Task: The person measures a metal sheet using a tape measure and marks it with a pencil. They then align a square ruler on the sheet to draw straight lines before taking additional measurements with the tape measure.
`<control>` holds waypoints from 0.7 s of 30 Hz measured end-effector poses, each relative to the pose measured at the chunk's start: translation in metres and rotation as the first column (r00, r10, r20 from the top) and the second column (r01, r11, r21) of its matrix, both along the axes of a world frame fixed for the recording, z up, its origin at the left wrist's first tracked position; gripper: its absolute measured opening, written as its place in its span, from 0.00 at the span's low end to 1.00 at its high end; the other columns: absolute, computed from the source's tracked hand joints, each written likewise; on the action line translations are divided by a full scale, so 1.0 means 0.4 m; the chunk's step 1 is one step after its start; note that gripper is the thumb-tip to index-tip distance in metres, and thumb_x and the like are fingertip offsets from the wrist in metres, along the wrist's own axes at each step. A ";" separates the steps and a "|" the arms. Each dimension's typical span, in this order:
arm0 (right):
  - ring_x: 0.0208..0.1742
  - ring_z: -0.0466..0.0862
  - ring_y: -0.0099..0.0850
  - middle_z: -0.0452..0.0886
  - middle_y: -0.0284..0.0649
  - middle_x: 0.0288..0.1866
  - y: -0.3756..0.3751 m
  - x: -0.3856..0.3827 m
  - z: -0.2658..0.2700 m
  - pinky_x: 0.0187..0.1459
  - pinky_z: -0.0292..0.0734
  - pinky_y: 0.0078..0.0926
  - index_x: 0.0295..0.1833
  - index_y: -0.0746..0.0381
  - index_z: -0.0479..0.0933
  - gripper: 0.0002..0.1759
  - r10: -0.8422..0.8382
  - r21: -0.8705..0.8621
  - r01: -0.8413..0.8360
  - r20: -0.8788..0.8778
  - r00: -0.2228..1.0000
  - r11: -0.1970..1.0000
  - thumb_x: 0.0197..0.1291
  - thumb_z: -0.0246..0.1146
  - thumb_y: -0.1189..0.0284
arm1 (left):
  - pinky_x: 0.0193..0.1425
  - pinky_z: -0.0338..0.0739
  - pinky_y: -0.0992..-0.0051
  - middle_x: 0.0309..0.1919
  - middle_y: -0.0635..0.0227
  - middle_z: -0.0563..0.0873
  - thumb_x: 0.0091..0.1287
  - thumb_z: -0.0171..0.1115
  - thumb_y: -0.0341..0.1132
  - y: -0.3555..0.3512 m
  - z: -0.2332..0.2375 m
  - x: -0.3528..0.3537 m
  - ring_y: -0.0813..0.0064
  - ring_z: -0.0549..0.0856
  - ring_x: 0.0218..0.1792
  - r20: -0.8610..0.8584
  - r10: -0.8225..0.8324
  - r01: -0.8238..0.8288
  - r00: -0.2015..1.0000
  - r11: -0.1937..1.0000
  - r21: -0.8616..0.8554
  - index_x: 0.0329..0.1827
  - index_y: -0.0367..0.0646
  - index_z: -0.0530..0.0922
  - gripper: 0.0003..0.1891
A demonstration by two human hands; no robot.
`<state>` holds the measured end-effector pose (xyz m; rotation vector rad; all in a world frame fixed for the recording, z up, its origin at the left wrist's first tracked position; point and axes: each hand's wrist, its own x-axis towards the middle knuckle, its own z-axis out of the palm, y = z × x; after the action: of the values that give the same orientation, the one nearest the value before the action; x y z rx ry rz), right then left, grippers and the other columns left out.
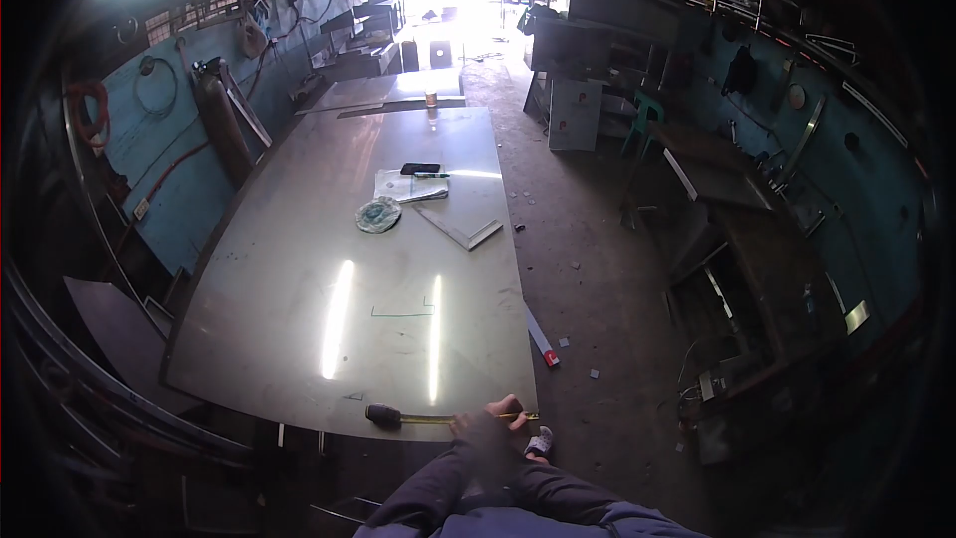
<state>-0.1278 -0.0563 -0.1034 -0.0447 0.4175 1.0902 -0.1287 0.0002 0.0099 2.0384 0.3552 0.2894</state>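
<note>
A large metal sheet [269, 319] covers the table before me. Along its near edge lies a tape measure [382, 415], its yellow blade drawn out to the right as far as the sheet's near right corner. My left hand [465, 425] rests at the blade near that edge; its fingers are small and partly blurred. Close by on the right, my right hand [506, 408] is at the blade's end by the corner, its grip too small to make out. Green marker lines [403, 315] are drawn on the sheet's middle.
Farther up the sheet are papers [403, 186], a phone [419, 169], a round cloth [378, 215] and an angled metal piece [463, 231]. A gas cylinder [221, 120] stands left. On the right are a green chair [645, 118] and a dark workbench [772, 269].
</note>
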 end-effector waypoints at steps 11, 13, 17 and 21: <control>0.82 0.46 0.43 0.48 0.47 0.80 0.003 0.005 0.022 0.80 0.40 0.47 0.77 0.57 0.46 0.35 -0.006 -0.005 0.006 0.002 1.000 1.000 0.73 0.41 0.50 | 0.36 0.81 0.69 0.30 0.56 0.87 0.61 0.70 0.41 0.001 0.014 0.005 0.60 0.88 0.31 0.026 -0.028 0.030 0.999 0.995 -0.093 0.43 0.42 0.74 0.17; 0.82 0.46 0.43 0.48 0.47 0.80 0.006 0.009 0.025 0.80 0.40 0.47 0.77 0.57 0.46 0.35 -0.012 -0.004 0.012 0.006 1.000 1.000 0.73 0.41 0.50 | 0.35 0.81 0.69 0.30 0.56 0.87 0.60 0.70 0.42 0.002 0.009 0.006 0.60 0.88 0.31 0.014 -0.029 0.030 0.999 0.996 -0.087 0.43 0.42 0.74 0.17; 0.82 0.46 0.43 0.48 0.47 0.80 0.004 0.005 0.030 0.80 0.41 0.47 0.77 0.57 0.46 0.35 -0.016 -0.009 0.016 0.010 1.000 1.000 0.73 0.41 0.50 | 0.34 0.80 0.68 0.29 0.55 0.86 0.60 0.70 0.42 0.002 0.026 0.000 0.60 0.88 0.30 0.013 -0.026 0.027 1.000 0.997 -0.073 0.43 0.42 0.74 0.17; 0.81 0.47 0.43 0.48 0.47 0.80 0.007 0.006 0.035 0.80 0.41 0.47 0.77 0.56 0.46 0.35 -0.011 -0.013 0.011 0.011 1.000 1.000 0.73 0.41 0.50 | 0.33 0.80 0.67 0.29 0.54 0.86 0.60 0.70 0.42 0.003 0.011 0.007 0.59 0.87 0.29 0.037 -0.037 0.039 0.999 0.996 -0.078 0.43 0.42 0.74 0.17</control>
<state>-0.1252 -0.0535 -0.0895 -0.0594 0.4149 1.0761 -0.1258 0.0013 0.0145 1.9578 0.3008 0.2840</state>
